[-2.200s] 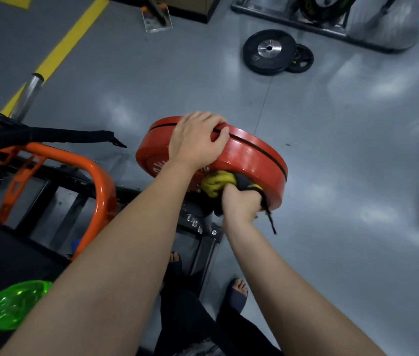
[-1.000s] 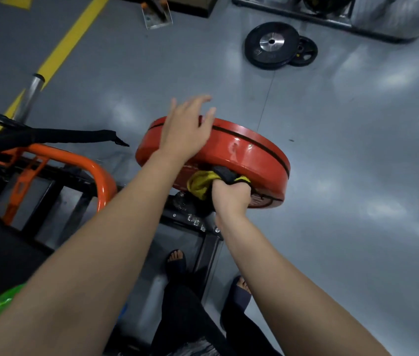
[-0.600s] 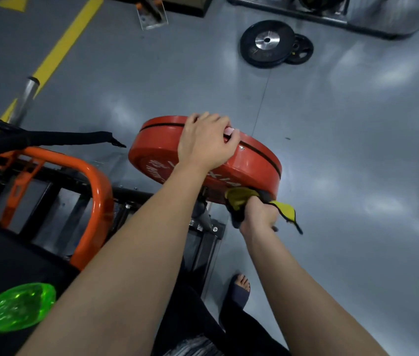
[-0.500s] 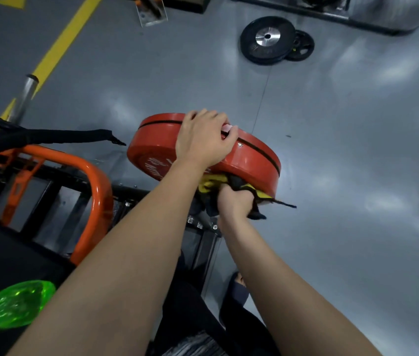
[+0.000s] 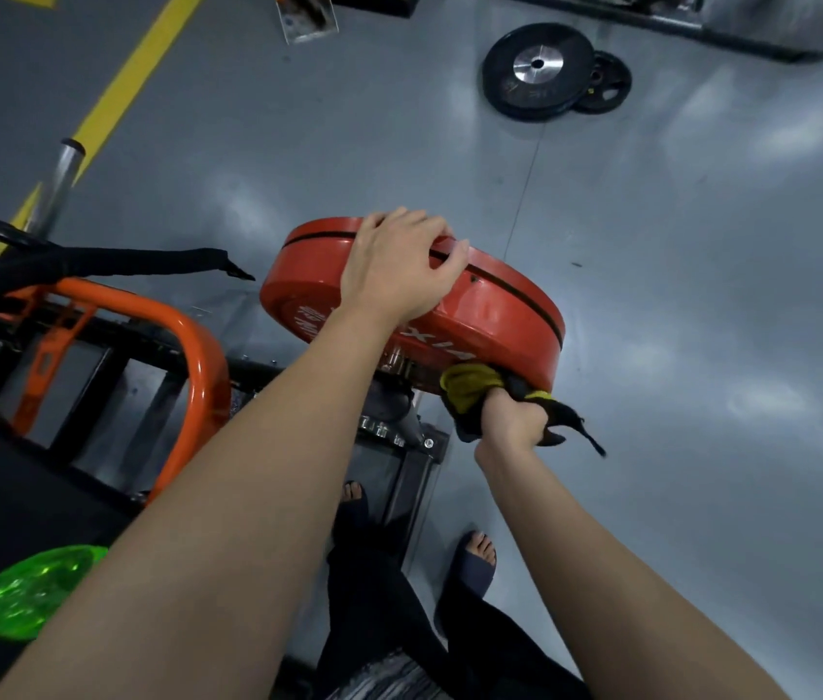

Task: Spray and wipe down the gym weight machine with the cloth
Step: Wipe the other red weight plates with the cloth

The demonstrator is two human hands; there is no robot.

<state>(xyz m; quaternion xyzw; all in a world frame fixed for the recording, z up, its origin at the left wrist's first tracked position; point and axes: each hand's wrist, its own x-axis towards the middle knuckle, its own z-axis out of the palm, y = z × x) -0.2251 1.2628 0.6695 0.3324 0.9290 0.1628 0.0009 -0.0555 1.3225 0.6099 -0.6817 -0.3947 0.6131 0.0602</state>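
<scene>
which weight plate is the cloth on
The red plate on the machine: the right hand presses the yellow cloth against it and the left hand holds its rim. The large black plate and small black plate lie on the floor.

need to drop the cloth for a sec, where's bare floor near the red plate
Bare grey floor lies right of the red weight plate, beyond the right hand gripping the cloth, and between the plate and the black plates. Left is crowded: orange frame, green bottle. Under the plate, the machine base and feet fill the floor.
</scene>
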